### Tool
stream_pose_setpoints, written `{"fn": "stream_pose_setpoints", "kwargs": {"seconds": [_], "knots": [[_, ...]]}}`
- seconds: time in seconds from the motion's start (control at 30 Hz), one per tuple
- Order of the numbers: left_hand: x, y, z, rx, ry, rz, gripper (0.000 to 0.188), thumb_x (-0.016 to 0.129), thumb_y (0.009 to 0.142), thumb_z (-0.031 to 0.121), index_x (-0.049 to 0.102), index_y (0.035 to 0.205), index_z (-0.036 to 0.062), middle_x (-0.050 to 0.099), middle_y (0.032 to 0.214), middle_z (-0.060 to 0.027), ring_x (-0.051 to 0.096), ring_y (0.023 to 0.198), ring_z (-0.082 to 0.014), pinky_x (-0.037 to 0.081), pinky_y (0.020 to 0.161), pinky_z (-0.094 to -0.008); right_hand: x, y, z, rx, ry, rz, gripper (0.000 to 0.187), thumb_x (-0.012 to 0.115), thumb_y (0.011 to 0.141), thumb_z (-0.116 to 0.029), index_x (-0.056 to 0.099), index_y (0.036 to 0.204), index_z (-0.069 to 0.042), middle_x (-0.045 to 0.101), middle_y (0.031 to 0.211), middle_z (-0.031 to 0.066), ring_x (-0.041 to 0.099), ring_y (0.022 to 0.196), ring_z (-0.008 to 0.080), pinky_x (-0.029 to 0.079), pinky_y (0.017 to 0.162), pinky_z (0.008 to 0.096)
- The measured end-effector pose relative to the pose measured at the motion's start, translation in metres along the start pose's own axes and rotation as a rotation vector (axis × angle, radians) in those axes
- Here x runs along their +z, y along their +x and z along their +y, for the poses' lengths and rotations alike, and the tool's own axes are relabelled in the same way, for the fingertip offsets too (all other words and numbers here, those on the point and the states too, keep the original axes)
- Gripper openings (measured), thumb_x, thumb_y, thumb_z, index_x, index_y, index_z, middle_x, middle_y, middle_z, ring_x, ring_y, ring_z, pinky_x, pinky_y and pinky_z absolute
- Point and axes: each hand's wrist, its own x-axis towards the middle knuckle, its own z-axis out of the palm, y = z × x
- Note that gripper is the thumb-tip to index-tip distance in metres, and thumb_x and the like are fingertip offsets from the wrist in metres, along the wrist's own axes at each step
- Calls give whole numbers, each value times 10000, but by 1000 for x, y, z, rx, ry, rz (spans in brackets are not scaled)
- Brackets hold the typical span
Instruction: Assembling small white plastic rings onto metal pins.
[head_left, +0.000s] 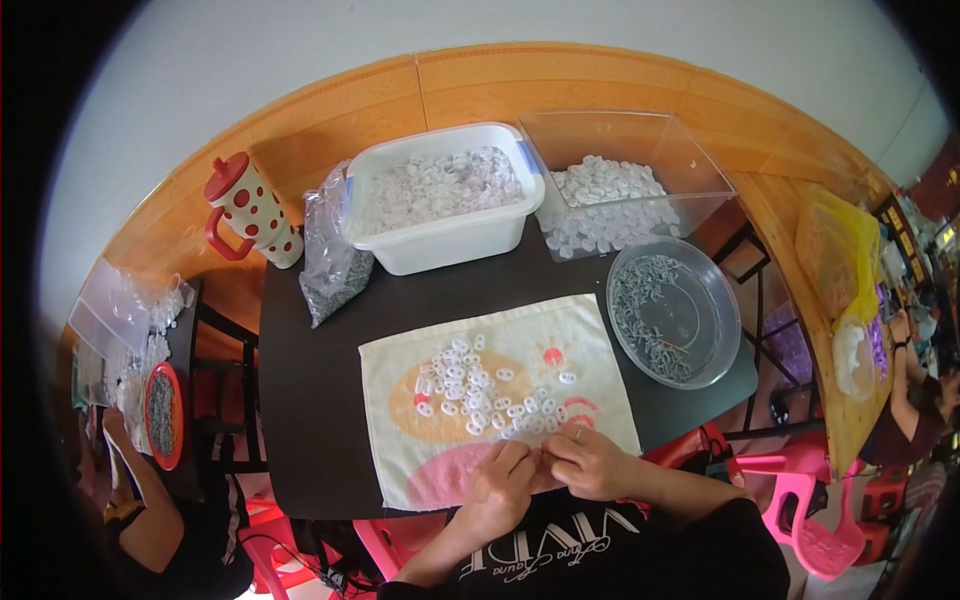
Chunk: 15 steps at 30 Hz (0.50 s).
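My left hand and my right hand meet at the near edge of a cream towel, close to my body. Both are closed, fingertips pinched together; whatever lies between them is hidden by the fingers. A ring shows on my right hand. Just beyond my hands a loose heap of small white oval plastic pieces, with dark spots like holes, spreads over the towel's printed pattern. A round clear plastic bowl of small grey screw-like parts stands to the right of the towel.
At the back of the dark table stand a white tub and a clear bin, both holding white pieces. Left are a bag of grey parts and a dotted tumbler. Other people sit at both sides.
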Motion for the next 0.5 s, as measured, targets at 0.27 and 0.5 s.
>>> {"fn": "stream_pose_setpoints", "kwargs": {"seconds": [0.27, 0.5], "knots": [[-2, 4, -1, 36, 59, -49, 225, 603, 640, -72, 605, 864, -50, 546, 856, -148, 555, 748, -326, 488, 625, -390, 1, 3, 5, -32, 19, 2, 169, 641, 622, -86, 499, 695, -32, 506, 846, 116, 529, 777, 276, 466, 689, 382], [2, -3, -2, 79, 144, -49, 185, 614, 659, -34, 581, 841, -27, 516, 816, -148, 547, 752, -329, 479, 613, -401, 3, 5, -1, -20, -4, 14, 175, 657, 616, -58, 494, 679, -42, 514, 821, 100, 546, 768, 274, 463, 655, 377]]}}
